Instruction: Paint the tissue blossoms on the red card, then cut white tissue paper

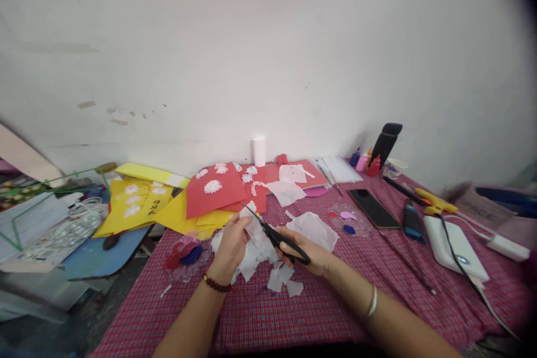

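My right hand (300,249) grips black-handled scissors (274,236), their blades pointing up and left toward my left hand. Between the fingers of my left hand (235,239) is a small piece of white tissue paper (248,211), close to the blade tips. Whether the blades touch it I cannot tell. Below both hands lies a crumpled white tissue sheet (255,254), and several small cut paper squares (280,278) are scattered beside it. Another torn tissue sheet (314,229) rests just right of the scissors.
Red cards (213,201) with white paper flowers and yellow cards (140,201) lie behind and left. Paint palettes (191,260) flank the work area. On the right are a phone (373,208), a white power bank (455,249) with cables, a yellow glue gun (436,201) and small paint bottles (374,165).
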Motion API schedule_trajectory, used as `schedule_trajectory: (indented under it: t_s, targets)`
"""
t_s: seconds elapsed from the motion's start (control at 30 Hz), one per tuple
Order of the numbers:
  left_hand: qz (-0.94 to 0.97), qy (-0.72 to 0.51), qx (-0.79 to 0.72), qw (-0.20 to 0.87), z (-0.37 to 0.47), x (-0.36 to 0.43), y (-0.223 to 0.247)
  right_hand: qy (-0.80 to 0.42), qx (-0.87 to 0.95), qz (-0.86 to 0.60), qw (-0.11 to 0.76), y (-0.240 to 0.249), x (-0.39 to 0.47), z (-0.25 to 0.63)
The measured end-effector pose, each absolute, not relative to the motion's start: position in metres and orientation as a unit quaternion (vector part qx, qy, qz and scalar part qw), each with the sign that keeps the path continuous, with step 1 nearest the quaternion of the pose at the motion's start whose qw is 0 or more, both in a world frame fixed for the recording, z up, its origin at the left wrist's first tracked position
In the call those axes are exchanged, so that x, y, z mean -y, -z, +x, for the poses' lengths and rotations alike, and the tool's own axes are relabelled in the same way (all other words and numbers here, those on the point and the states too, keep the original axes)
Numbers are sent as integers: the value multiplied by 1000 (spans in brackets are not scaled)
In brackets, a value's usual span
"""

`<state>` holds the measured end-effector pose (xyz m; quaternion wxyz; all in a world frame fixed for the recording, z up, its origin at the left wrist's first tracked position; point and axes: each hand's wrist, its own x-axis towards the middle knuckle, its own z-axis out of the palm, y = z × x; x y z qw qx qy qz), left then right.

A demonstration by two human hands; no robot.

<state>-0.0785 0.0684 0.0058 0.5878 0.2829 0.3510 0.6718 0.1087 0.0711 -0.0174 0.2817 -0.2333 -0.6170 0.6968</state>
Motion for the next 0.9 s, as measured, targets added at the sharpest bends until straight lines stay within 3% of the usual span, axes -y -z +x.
schedule_trajectory:
  t_s: [0.9]
  targets:
    - [144, -724, -344, 580, -118, -81, -15, -753, 534, -203, 327, 15, -83, 126]
